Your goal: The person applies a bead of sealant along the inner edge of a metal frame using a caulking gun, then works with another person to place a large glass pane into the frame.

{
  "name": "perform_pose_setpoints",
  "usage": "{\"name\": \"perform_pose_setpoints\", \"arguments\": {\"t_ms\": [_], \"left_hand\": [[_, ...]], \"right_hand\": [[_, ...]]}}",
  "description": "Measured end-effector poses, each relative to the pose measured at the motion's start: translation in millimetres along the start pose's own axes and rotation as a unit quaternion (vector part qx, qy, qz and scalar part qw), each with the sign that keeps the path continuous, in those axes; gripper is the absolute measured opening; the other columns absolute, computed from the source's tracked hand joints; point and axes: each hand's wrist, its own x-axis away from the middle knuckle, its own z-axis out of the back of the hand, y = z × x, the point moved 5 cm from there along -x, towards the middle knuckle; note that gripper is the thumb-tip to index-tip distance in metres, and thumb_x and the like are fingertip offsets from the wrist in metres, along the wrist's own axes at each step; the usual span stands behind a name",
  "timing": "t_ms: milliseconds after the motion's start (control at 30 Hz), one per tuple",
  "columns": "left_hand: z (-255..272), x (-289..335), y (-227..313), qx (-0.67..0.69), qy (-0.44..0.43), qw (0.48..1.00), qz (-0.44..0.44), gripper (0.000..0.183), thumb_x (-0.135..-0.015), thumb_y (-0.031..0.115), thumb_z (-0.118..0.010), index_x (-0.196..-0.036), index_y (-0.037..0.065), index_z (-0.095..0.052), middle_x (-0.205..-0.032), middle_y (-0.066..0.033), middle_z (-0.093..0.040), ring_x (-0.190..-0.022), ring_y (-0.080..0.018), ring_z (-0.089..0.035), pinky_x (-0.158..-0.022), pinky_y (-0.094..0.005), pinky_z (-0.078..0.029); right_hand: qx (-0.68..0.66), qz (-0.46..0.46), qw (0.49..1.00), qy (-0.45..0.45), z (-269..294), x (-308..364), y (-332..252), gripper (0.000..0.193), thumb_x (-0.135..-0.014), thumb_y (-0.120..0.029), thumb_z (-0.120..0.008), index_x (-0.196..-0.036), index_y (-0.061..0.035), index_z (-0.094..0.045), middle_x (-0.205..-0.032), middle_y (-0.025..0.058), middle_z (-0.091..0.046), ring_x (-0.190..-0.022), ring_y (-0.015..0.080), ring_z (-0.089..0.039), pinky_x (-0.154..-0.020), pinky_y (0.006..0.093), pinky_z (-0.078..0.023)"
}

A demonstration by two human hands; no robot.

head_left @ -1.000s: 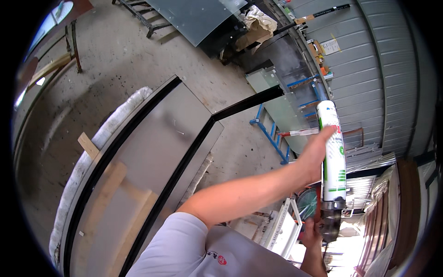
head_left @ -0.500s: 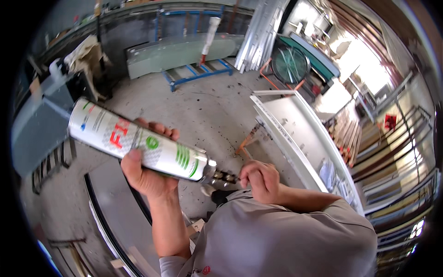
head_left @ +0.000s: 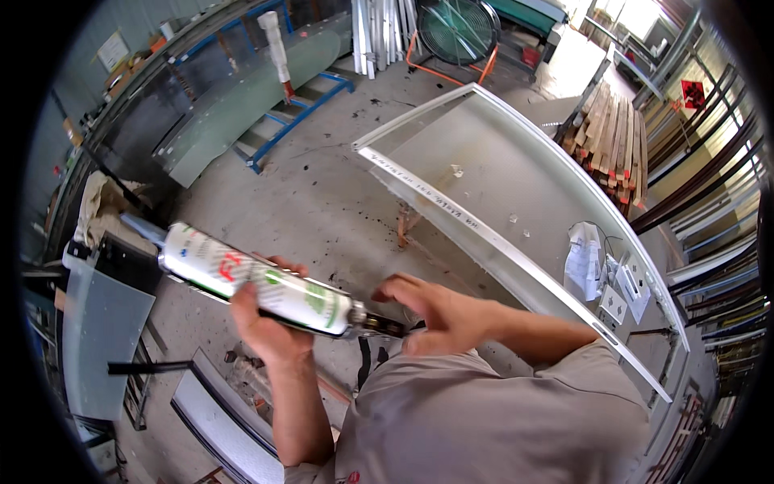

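My left hand (head_left: pixel 270 323) is wrapped around a white cylindrical canister (head_left: pixel 302 300) with red and green print, held slanting across in front of me. A dark fitting with a metal collar (head_left: pixel 360 316) is on its lower right end. Beyond its upper left end shows a pale, tapered tip (head_left: pixel 143 228); whether it is joined to the canister I cannot tell. My right hand (head_left: pixel 439 313) is open beside the fitting, thumb and fingers apart, with nothing visible between them. Whether the thumb touches the fitting is hard to see.
To my right lies a large white-framed panel (head_left: pixel 484 234) with crumpled plastic (head_left: pixel 582 262) and small parts on it. Left stand a glass sheet (head_left: pixel 105 331) and a dark-edged panel (head_left: pixel 222 427). Ahead are a blue rack (head_left: pixel 302 121), a fan (head_left: pixel 459 31) and stacked timber (head_left: pixel 609 141).
My right hand has opened from its pinch at the fitting, its fingers spreading apart. The canister sits a little lower in the picture, and the view has turned, showing more of the framed panel.
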Motion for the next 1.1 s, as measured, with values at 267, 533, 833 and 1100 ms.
{"name": "perform_pose_setpoints", "arguments": {"t_ms": [267, 533, 833, 1100], "left_hand": [[-135.3, -55.1, -186.7, -0.086, -0.256, 0.957, 0.103, 0.064, -0.078, 0.04, -0.068, -0.123, -0.001, -0.051, -0.107, -0.0161, -0.062, -0.105, -0.0285, -0.06, -0.099, -0.0434, -0.044], [-64.8, -70.3, -238.1, -0.383, -0.273, 0.862, 0.192, 0.043, -0.088, 0.015, -0.065, -0.124, -0.004, -0.055, -0.113, -0.0075, -0.06, -0.108, -0.0156, -0.056, -0.099, -0.032, -0.044], [78.1, -16.4, -214.0, -0.552, -0.056, 0.801, 0.223, 0.026, -0.089, 0.022, -0.066, -0.104, 0.0, -0.065, -0.095, -0.0104, -0.072, -0.087, -0.0168, -0.068, -0.078, -0.0328, -0.054], [100.2, -14.1, -196.6, -0.494, 0.077, 0.827, 0.258, 0.02, -0.09, 0.018, -0.061, -0.102, 0.002, -0.066, -0.08, -0.0011, -0.061, -0.076, -0.0089, -0.056, -0.07, -0.0268, -0.046]], "right_hand": [[-0.202, -0.058, 0.973, 0.094, 154.2, 15.2, 73.7, 0.071, -0.087, -0.024, -0.076, -0.14, 0.0049, -0.038, -0.115, 0.0135, -0.058, -0.104, 0.0179, -0.055, -0.09, 0.0305, -0.046], [0.466, -0.256, 0.784, 0.321, 333.8, 136.5, 215.9, 0.037, -0.074, -0.014, -0.073, -0.106, -0.0001, -0.061, -0.093, 0.0198, -0.065, -0.093, 0.0386, -0.062, -0.102, 0.0488, -0.041], [0.585, -0.284, 0.712, 0.265, 380.6, 260.3, 401.0, 0.031, -0.078, -0.012, -0.071, -0.107, -0.0031, -0.066, -0.099, 0.0179, -0.067, -0.086, 0.0332, -0.062, -0.097, 0.0502, -0.041], [0.257, -0.639, 0.67, 0.277, 372.2, 245.5, 394.3, 0.047, -0.094, -0.028, -0.064, -0.129, 0.002, -0.057, -0.117, 0.0243, -0.066, -0.106, 0.0346, -0.065, -0.086, 0.043, -0.054]]}}
